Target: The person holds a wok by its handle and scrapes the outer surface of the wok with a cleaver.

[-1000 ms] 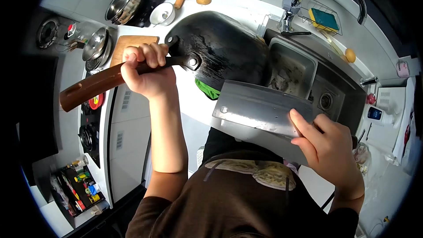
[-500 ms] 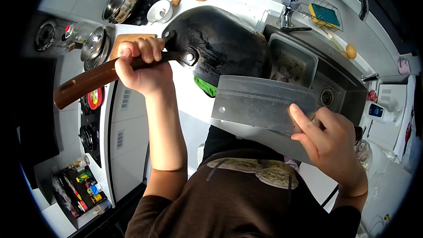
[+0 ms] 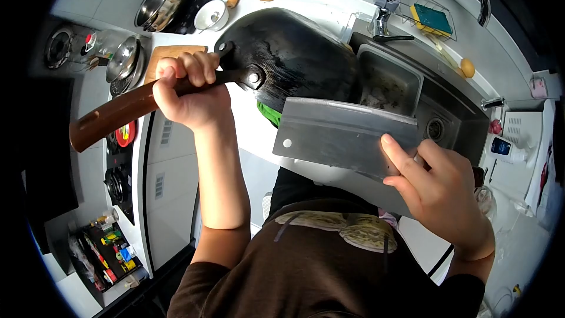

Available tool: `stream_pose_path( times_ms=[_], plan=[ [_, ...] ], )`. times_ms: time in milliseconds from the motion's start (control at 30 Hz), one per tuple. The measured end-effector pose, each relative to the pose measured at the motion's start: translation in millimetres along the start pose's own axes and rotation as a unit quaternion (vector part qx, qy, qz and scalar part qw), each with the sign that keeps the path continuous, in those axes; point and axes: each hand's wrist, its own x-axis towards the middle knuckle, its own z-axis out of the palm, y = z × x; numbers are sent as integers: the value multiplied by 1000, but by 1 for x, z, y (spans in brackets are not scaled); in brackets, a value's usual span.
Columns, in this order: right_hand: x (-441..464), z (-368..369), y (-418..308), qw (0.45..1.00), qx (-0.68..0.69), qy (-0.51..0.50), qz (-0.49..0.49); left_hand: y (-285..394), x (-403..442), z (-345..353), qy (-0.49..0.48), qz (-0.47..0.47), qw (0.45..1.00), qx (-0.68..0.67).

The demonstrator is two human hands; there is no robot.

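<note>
Scuffed, rough-streaked metal wok (image 3: 300, 53) with a smooth, glossy, wood-like handle (image 3: 115, 113); smooth metal cleaver (image 3: 332, 132) with a dull sheen.

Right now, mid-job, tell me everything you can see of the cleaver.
The cleaver has a broad, near-rectangular grey blade that looks like metal, with lighter streaks along its upper edge in view and a round hole near its left end. Its dark handle is mostly hidden; only the end shows past the right hand, which grips it. One of the fingers lies against the flat. The blade slants slightly, overlapping the wok in view; contact there can't be told.
</note>
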Motion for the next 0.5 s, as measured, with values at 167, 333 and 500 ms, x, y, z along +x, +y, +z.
stream_pose_path(
  times_ms=[167, 333, 500],
  plan=[
    [-3, -1, 0, 1000, 9, -13, 4, 1, -2, -1, 13, -3, 1000, -9],
    [2, 0, -2, 1000, 21, 2, -9, 1, -3, -2, 2, -6, 1000, -6],
    [-8, -1, 2, 999, 2, -35, 2, 1, -1, -4, -2, 1, 1000, -10]
  ],
)
